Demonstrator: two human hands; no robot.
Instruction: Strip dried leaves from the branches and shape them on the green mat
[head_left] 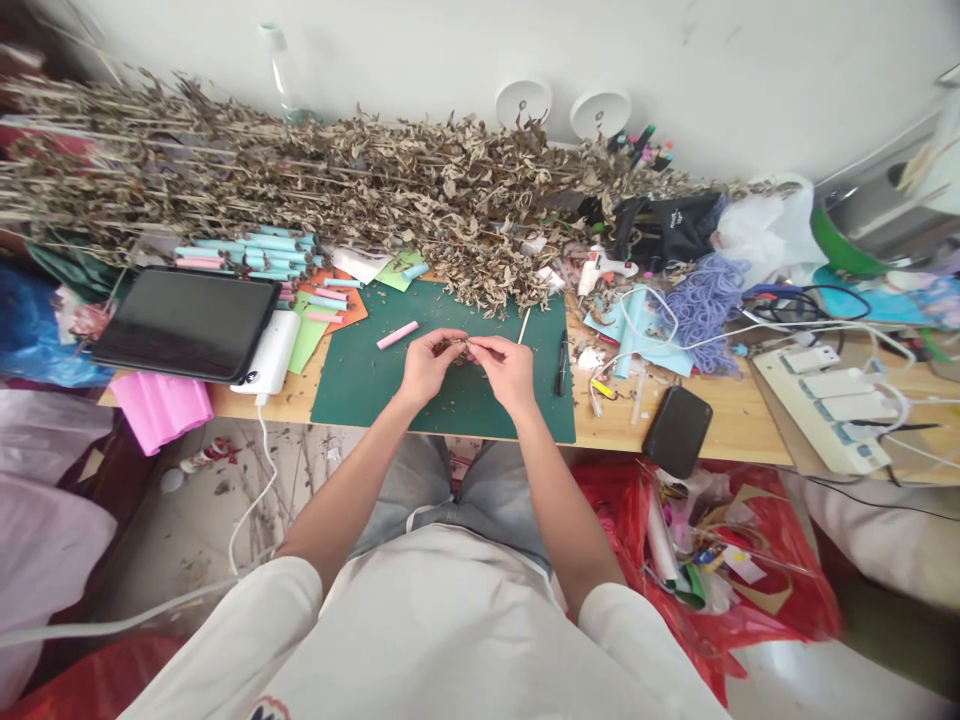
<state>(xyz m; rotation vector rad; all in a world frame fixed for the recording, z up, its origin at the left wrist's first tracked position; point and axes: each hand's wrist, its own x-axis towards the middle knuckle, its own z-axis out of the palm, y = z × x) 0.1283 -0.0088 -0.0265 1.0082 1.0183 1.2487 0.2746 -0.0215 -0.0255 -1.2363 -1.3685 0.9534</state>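
White shirt (450, 630) nearest; left hand (426, 370) and right hand (510, 372) pinch what looks like dried leaf (462, 345); rolls (281, 253) are piled, leafy stalks (337, 180) seemingly left.

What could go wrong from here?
1. The black object overhangs the front edge of the table; a bump might drop it.
2. The cable hangs off the table from the white block; a snag could drag both down.
3. Leaf bits at the fingers may scatter over the mat.
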